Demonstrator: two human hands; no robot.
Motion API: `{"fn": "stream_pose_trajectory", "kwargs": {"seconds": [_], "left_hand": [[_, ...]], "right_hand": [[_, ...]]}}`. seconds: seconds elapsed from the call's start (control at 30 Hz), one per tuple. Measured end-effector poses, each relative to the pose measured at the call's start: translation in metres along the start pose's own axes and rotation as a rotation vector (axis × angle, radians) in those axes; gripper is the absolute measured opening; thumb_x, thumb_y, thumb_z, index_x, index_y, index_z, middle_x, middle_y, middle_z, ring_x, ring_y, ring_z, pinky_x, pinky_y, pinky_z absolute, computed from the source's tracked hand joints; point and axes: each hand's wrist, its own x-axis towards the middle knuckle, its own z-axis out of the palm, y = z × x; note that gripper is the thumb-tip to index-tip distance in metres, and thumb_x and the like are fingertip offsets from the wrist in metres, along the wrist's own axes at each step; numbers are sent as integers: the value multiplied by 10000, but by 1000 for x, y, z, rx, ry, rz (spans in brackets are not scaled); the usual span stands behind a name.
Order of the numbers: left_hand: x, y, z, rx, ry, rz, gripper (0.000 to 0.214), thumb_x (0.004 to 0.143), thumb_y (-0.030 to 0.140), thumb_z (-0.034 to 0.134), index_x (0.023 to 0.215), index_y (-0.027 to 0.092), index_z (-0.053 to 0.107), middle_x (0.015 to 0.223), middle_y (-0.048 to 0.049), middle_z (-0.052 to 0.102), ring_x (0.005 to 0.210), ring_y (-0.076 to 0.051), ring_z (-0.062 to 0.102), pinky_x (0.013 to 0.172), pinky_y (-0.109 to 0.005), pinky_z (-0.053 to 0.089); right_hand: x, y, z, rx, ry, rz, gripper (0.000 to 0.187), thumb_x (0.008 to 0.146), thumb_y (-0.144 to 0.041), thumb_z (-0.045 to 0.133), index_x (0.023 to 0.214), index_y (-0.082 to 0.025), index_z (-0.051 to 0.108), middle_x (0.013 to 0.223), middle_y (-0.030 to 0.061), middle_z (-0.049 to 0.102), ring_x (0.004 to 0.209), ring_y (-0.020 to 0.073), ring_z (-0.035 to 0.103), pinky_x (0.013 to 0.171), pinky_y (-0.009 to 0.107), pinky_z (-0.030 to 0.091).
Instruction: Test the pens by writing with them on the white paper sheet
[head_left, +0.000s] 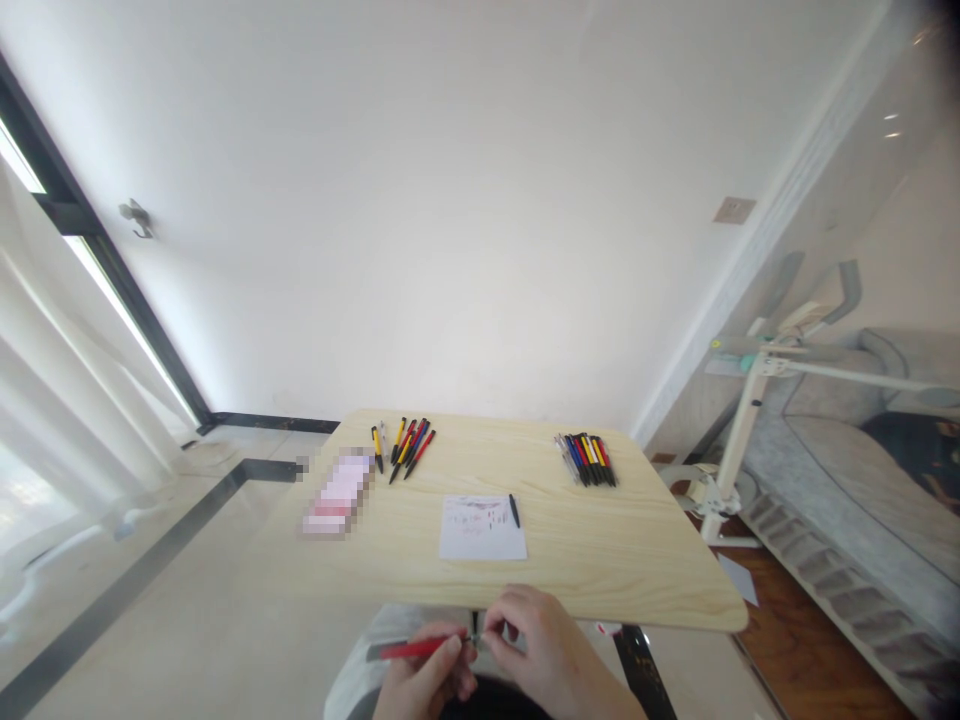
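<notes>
My left hand (431, 672) is closed around a red pen barrel (416, 648), held over my lap in front of the table's near edge. A thin, dark tip (471, 638) sticks out of the barrel's right end. My right hand (536, 640) pinches at that tip, with thumb and forefinger together; the small part between them is too small to make out. Beyond the hands, a white sheet of paper (480, 535) with pen scribbles lies on the table. A short black pen piece (514, 510) rests on the sheet's right side.
On the light wooden table (600, 570), several loose pens (409, 447) lie back left and a neat row of pens (589, 460) back right. A blurred-out flat object (339, 495) lies at the left. An exercise machine (739, 430) and a grey sofa (832, 420) stand to the right.
</notes>
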Motion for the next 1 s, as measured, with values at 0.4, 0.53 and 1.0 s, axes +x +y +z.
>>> {"fn": "stream_pose_trajectory", "kwargs": {"seconds": [0.4, 0.53, 1.0], "left_hand": [[4, -6, -10, 167, -40, 90, 239, 665, 397, 671, 676, 162, 624, 545, -9, 647, 495, -150, 573, 515, -246, 431], [3, -7, -10, 194, -54, 119, 268, 679, 426, 647, 618, 171, 593, 507, 8, 621, 454, -134, 545, 478, -230, 408], [-5, 9, -2, 320, -28, 176, 268, 701, 339, 604, 483, 190, 558, 440, 14, 570, 456, -135, 514, 498, -228, 404]], "right_hand": [[-1, -3, -1, 32, -38, 11, 91, 794, -166, 512, 734, -198, 571, 730, -28, 587, 692, 102, 515, 617, 194, 325], [-1, -6, -2, 40, -53, 14, 102, 807, -168, 496, 742, -194, 570, 736, -22, 584, 697, 107, 515, 616, 197, 329], [-1, -12, -4, 22, -70, -9, 107, 802, -175, 505, 780, -208, 604, 747, -13, 603, 711, 120, 529, 631, 207, 352]]}}
